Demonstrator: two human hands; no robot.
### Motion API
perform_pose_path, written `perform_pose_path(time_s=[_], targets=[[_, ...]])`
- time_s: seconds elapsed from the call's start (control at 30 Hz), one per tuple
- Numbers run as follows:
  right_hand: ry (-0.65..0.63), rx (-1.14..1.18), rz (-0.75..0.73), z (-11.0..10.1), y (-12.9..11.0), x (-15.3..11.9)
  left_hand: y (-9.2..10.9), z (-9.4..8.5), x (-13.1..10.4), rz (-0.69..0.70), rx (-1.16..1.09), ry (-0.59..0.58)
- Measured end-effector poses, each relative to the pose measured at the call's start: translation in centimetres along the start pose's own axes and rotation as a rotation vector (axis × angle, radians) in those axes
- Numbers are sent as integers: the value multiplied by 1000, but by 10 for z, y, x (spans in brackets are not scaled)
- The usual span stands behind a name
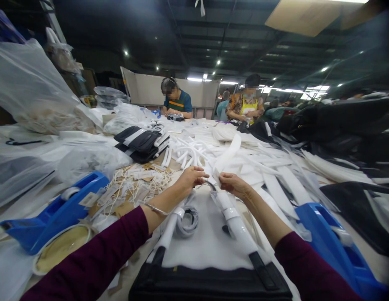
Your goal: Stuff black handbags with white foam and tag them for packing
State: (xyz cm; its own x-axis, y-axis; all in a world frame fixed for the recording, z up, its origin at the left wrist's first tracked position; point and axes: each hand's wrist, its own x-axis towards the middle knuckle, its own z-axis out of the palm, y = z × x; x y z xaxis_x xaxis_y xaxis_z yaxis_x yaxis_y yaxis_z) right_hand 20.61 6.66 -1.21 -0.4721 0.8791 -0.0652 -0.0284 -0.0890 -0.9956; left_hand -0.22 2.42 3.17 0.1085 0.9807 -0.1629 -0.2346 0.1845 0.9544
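A black bag (210,284) lies in front of me with a white foam sheet (210,251) over it. White foam is wrapped around the two sides of its handle (236,228). My left hand (192,177) has its fingers closed at the dark top of the handle, though the grip is partly hidden. Pinched in my right hand (234,184) is a white foam strip (230,151), which stands up and away from me. A plastic-wrapped coiled strap (187,221) rests on the foam sheet between the handle's sides.
Blue tape dispensers (61,213) (335,242) stand at both sides. A tape roll (62,248), string tags (134,188), black bags (139,142) and piled foam strips (194,152) cover the table. Two people (178,100) (246,104) work across from me.
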Motion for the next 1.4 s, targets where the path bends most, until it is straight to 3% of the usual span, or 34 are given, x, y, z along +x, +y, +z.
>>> perform_pose_path(time_s=[0.27, 0.57, 0.7, 0.8, 0.9, 1.07, 1.23, 1.4], targets=[[94, -297, -103, 24, -24, -2, 1, -4, -7, 8, -45, 35], [93, -504, -165, 36, -38, -3, 14, 13, -14, 78, 182, 56], [81, -417, -171, 38, -35, -3, 22, 20, -12, 234, 376, 33], [83, -348, -154, 33, -28, -9, 29, 16, -3, 447, 768, 61], [56, -290, -116, 25, -24, -20, 31, 11, 9, 449, 996, -76], [34, -305, -126, 18, -26, -31, 28, 21, 20, 449, 910, -217], [251, -235, -162, 19, -17, -40, 14, 37, 30, 390, 778, -256], [400, -99, -218, 13, -3, -57, -11, 31, 39, 285, 746, -420]])
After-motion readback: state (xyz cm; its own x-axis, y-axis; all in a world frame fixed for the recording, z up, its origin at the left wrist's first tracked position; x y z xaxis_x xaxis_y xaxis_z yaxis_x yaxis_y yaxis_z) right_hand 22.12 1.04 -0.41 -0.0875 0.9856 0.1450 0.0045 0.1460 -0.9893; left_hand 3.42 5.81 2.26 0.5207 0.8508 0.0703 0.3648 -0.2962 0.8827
